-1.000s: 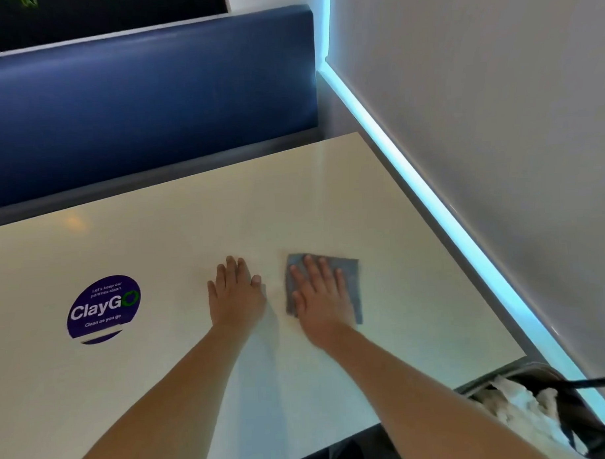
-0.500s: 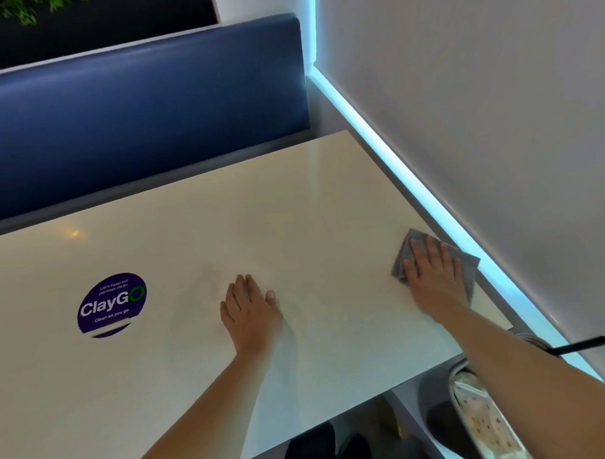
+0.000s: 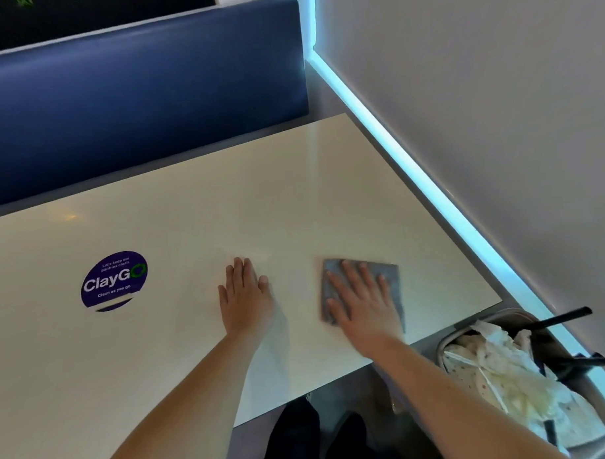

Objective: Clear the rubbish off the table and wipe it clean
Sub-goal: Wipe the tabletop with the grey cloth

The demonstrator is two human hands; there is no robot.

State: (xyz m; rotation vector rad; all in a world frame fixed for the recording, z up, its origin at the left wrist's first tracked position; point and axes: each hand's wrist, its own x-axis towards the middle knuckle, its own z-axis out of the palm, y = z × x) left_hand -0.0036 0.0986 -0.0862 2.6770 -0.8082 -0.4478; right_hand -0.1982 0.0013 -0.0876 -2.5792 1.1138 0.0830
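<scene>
Wiping the table top with a grey cloth

The grey cloth [image 3: 363, 289] lies flat on the cream table [image 3: 191, 216], towards its right end, pressed under the right hand [image 3: 363, 306], whose fingers are spread open on top of it rather than gripping it. The left hand [image 3: 245, 296] rests open and flat on the bare surface just beside it, bracing. No rubbish shows on the table; crumpled paper fills the bin [image 3: 445, 341] at the corner. To wipe well, the palm should bear evenly on the cloth and the strokes overlap, reaching the edges and round the purple sticker [image 3: 114, 280].
</scene>
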